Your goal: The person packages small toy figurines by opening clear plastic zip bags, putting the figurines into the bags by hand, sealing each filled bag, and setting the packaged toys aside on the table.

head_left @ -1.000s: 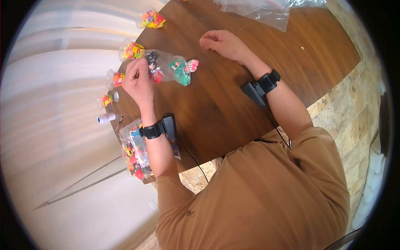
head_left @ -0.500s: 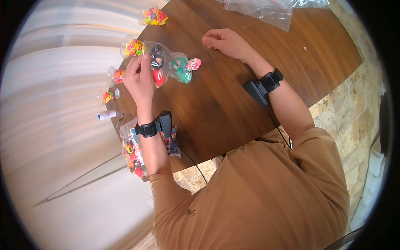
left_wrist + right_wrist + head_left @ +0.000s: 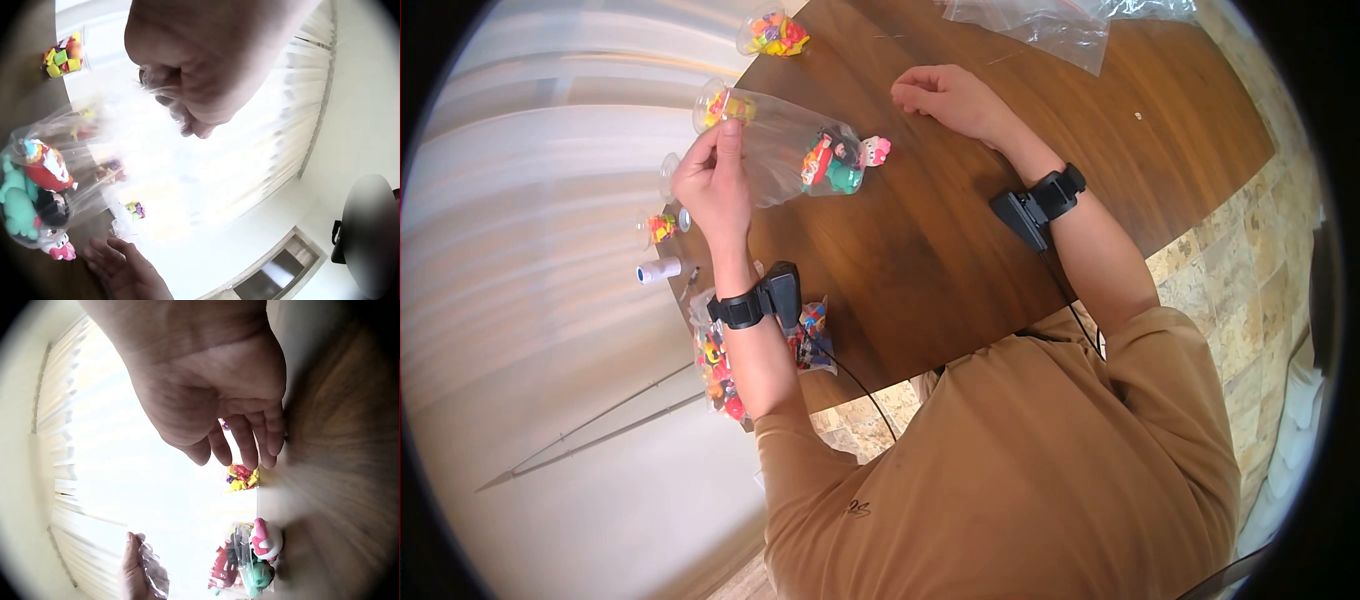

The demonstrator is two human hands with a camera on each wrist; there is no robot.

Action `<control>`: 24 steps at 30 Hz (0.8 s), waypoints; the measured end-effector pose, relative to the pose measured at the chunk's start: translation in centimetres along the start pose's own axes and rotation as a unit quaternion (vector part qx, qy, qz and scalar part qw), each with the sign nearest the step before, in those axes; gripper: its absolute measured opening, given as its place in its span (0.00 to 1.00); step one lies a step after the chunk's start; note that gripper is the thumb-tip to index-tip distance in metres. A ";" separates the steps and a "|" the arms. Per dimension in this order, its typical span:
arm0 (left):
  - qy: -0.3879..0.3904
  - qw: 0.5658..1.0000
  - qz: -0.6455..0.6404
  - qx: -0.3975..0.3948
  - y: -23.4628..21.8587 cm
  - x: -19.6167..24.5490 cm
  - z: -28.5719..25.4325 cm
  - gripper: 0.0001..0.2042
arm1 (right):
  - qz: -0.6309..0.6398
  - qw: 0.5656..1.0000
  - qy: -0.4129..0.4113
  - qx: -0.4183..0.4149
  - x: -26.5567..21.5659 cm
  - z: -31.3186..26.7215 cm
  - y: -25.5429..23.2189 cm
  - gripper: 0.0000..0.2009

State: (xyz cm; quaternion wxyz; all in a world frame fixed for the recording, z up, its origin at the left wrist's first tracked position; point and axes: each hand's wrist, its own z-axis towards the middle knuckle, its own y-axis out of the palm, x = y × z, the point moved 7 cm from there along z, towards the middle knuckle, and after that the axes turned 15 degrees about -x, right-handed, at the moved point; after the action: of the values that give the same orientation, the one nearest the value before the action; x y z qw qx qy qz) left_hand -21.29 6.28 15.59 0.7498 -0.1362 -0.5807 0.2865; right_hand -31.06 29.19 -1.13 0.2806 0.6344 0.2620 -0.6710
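The left hand pinches the upper edge of a clear plastic bag, its fingers curled. Inside the bag's far end lie a green figure, a red one and a black one. A small pink and white figure sits at that end of the bag; whether it is inside, I cannot tell. The right hand is beyond the figures, its fingers loosely bent and holding nothing, as the right wrist view also shows.
Clear cups of colourful pieces line the table's left edge, one behind the bag. A white roll and packed bags of toys are nearer the body. Empty plastic bags lie at the far edge.
The left hand has moved left and slightly outward, drawing the bag's edge with it. The bag is now stretched out, with the figures gathered at its far end. The right hand has barely moved.
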 end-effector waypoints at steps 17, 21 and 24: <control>0.044 0.990 -0.048 0.122 -4.9 6.6 0.8 0.12 | 0.014 0.998 0.047 -0.032 -0.1 -0.2 0.2 0.14; 0.068 0.975 -0.116 0.178 -7.5 7.4 -1.2 0.12 | 0.039 0.998 0.033 -0.025 -0.9 -0.2 0.3 0.15; 0.010 0.950 -0.200 0.241 -5.0 5.7 -4.0 0.12 | 0.047 0.998 0.013 -0.030 -2.3 -0.5 0.7 0.16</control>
State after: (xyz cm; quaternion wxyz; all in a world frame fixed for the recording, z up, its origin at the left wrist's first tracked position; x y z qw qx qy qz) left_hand -15.17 6.19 21.64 0.8078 0.1646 -0.5023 0.2608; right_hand -30.14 29.17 1.10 0.3275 0.6461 0.2558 -0.6402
